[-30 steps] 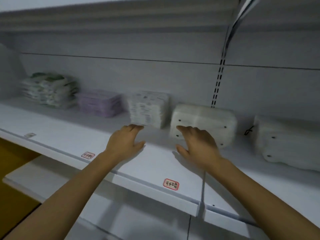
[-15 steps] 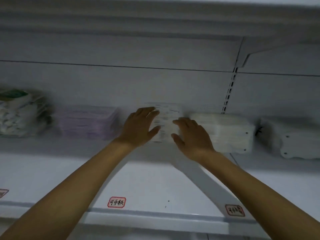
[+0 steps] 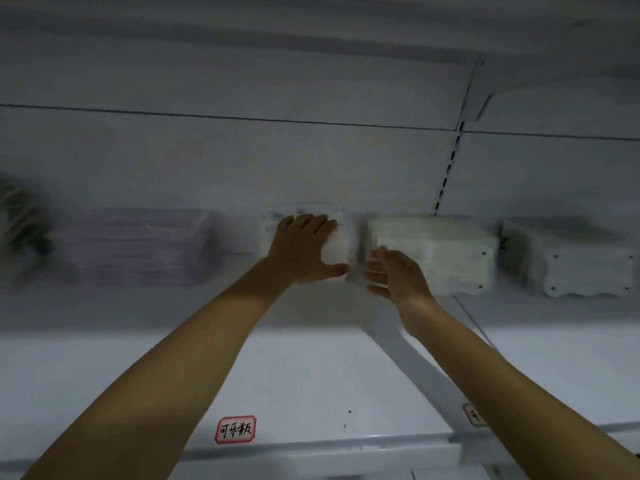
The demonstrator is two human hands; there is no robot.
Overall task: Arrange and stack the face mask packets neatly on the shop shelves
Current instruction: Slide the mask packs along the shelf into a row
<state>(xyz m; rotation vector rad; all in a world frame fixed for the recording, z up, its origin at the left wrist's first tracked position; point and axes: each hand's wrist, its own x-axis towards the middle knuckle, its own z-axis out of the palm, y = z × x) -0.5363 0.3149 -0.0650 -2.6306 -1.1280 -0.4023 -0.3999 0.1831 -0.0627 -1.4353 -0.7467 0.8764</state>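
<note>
Packets, the small white stack (image 3: 341,242), sit at the shelf (image 3: 311,375) back, just left of the wide stack (image 3: 443,254). The left hand (image 3: 301,251) lies flat on its front-left, fingers straight and together. The right hand (image 3: 398,277) hovers just right, fingers straight, apart from it, slightly farther.

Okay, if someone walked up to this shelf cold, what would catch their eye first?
Probably the two bare hands at centre: the left hand lies flat on a small white stack of mask packets, the right hand open just beside it. Next, the lilac stack of packets to the left stands out against the white shelf, and a red-bordered handwritten label sits near the front edge.
</note>
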